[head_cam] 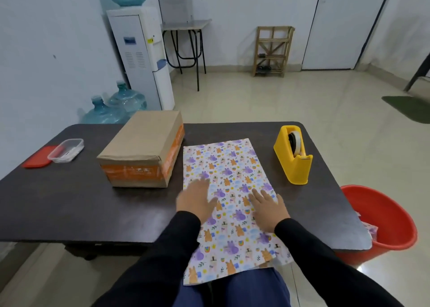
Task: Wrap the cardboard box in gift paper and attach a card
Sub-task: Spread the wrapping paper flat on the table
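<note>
- A dark table (69,204) seen from above; both hands lie flat, fingers straight, on a sheet of gift paper (223,167) printed with animals.
- The left hand (196,201) presses the sheet's left edge; the right hand (267,205) presses near its right edge.
- The paper's long axis runs away from the person, its near end hanging off the table over the lap.
- The cardboard box (142,151) sits just left of the paper, ahead of the left hand, which is the nearer one; its long axis also points away.
- A yellow tape dispenser (294,158) stands to the right.
- No card is identifiable.
</note>
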